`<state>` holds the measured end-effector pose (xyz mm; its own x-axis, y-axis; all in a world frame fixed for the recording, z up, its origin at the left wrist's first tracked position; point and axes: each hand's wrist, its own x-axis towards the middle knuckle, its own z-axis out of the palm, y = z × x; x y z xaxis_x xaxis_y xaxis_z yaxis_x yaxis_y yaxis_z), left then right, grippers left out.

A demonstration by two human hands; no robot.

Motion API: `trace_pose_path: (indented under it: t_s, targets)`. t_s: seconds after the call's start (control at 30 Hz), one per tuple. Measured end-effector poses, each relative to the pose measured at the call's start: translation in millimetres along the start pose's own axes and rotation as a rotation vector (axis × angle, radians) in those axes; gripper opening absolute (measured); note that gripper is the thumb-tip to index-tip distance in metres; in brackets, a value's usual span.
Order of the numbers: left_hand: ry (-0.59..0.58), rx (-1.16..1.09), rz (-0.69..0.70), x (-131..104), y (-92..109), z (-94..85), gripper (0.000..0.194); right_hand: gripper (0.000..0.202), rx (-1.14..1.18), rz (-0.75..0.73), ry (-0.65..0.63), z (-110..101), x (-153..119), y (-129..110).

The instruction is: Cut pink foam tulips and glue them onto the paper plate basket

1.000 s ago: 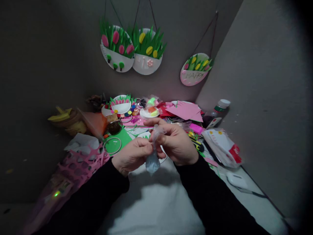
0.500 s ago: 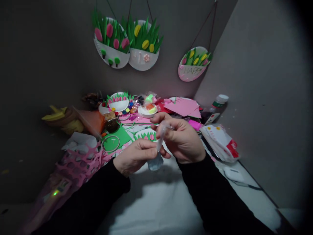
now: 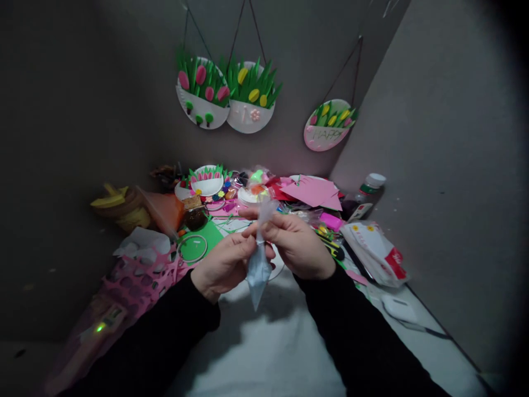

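Note:
Between my hands hangs a small clear plastic bag (image 3: 258, 269) with something pale blue in its lower part. Its bottom narrows to a point, and the twisted-looking upper part sticks up above my fingers. My left hand (image 3: 223, 263) pinches it from the left, at the neck. From the other side, my right hand (image 3: 305, 245) grips the neck between thumb and fingers. Behind the hands lie a green sheet (image 3: 211, 234) with a ring (image 3: 192, 249) on it, and a paper plate craft (image 3: 207, 183) with pink tulips.
Three tulip plate crafts (image 3: 251, 117) hang on the wall. Pink cut-out foam (image 3: 136, 286) lies at the left, near an orange cone-shaped bag (image 3: 165, 212). At the right are a white packet (image 3: 374, 251), a white-capped bottle (image 3: 370, 187), pink sheets (image 3: 312, 190) and a black-and-yellow cutter (image 3: 332, 246).
The bag's top, bent over to the right before, now stands upright. Its lower part hangs longer and comes to a point. The view has tilted up slightly.

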<state>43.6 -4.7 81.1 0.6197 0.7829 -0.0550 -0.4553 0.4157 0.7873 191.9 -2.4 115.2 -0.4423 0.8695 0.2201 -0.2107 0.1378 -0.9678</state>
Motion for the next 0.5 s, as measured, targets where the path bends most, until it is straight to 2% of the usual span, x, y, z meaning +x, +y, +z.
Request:
trace_pose_path:
  t_s: [0.1, 0.27, 0.5]
  targets:
    - [0.029, 0.004, 0.003, 1, -1, 1.7, 0.034, 0.022, 0.089, 0.019, -0.009, -1, 1, 5]
    - [0.101, 0.046, 0.095, 3, -5, 0.9, 0.033, 0.018, 0.173, -0.05, 0.076, 4, 0, 6]
    - [0.081, 0.225, 0.109, 2, -12, 1.6, 0.039, 0.027, 0.303, 0.064, 0.148, 8, -3, -2]
